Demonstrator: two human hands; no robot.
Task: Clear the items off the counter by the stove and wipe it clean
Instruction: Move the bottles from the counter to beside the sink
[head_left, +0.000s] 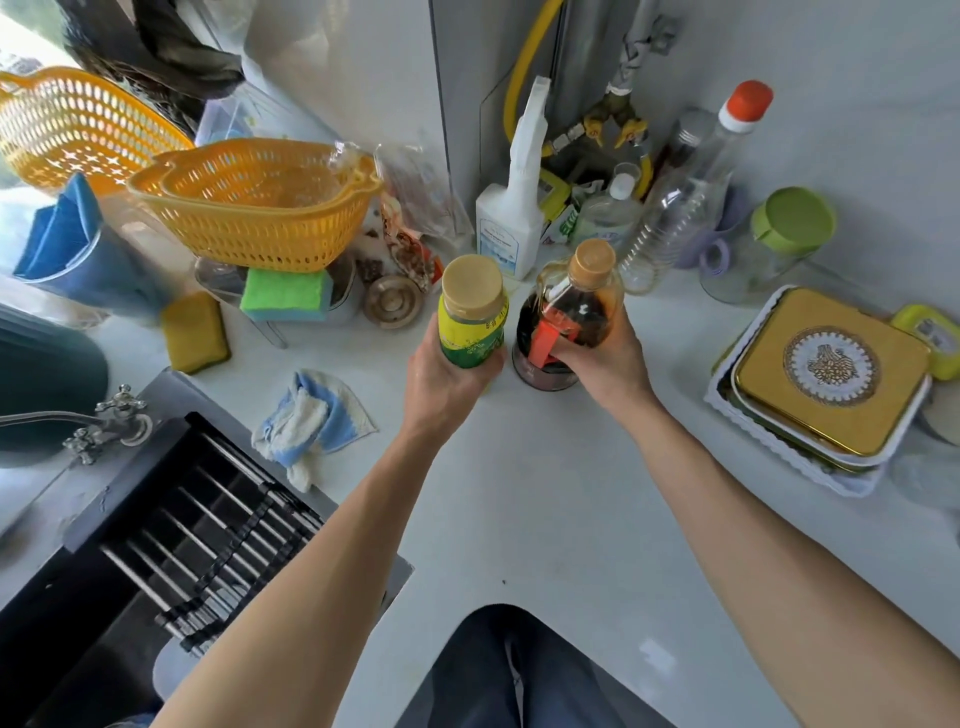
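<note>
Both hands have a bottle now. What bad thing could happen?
The left hand holds the yellow-label bottle in the air; if the fingers slip, it could drop onto the counter. The right hand grips the dark sauce bottle close to the spray bottle and clear bottle; moving it may knock those over.

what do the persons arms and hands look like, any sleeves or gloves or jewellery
Both forearms are bare up to the frame edge, with no sleeves in view. The left hand and right hand wear no gloves, and no rings, watch or bracelets show on fingers or wrists.
</note>
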